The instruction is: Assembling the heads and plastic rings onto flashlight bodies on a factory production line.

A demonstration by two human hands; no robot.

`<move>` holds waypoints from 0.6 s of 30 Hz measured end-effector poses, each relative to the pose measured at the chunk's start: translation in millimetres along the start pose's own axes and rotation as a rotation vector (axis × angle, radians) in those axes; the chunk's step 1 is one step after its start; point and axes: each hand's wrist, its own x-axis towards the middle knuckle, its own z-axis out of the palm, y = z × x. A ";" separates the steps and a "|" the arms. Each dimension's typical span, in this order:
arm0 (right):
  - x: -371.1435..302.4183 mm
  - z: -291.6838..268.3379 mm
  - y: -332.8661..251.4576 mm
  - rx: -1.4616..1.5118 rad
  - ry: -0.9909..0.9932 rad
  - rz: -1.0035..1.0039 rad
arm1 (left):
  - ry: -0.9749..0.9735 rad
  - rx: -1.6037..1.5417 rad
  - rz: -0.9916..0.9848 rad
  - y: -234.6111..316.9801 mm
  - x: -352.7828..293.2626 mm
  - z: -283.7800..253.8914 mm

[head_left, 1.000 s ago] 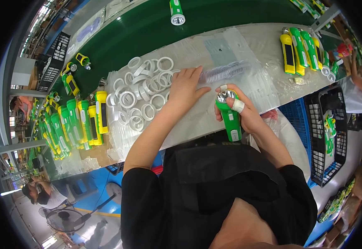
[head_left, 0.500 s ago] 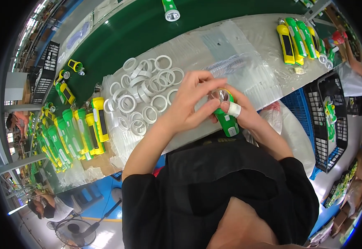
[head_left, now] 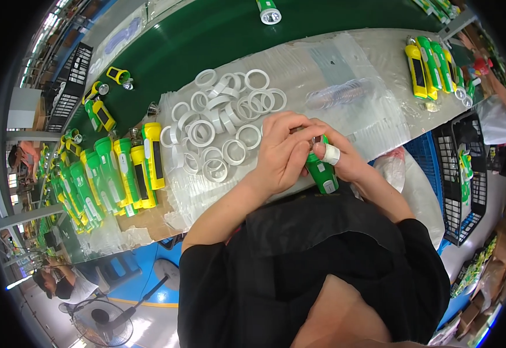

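Long green work surface (head_left: 206, 49) runs beyond the hands (head_left: 280, 152), grey metal post (head_left: 0, 110) far to their left. Behind and left of them: blue floor (head_left: 148, 294) edged by a yellow stripe (head_left: 163, 305), standing fan (head_left: 101, 319), lit tube lamp (head_left: 19, 282). Right of them, pale grey floor (head_left: 490, 200), brown cartons (head_left: 505, 249) farther back.

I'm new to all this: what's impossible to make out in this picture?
In the head view:
Head of the held flashlight: mostly hidden by the left hand and right hand.
Anything inside the left hand: hidden by that hand itself.
Far flashlight: back end cut off by the upper edge.
Clear discs: too thin to count.
White rings: overlaps hide their number.
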 end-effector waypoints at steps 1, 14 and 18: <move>0.1 2.9 1.1 -0.001 -0.004 -0.003 | 0.026 -0.016 0.010 0.1 0.2 -1.3; 46.1 -12.8 -10.0 -0.209 0.151 -0.342 | -0.457 0.621 -0.158 -114.0 49.6 -77.3; 50.9 -10.3 -8.2 -0.208 0.131 -0.371 | -0.580 0.567 -0.276 -119.8 58.6 -83.6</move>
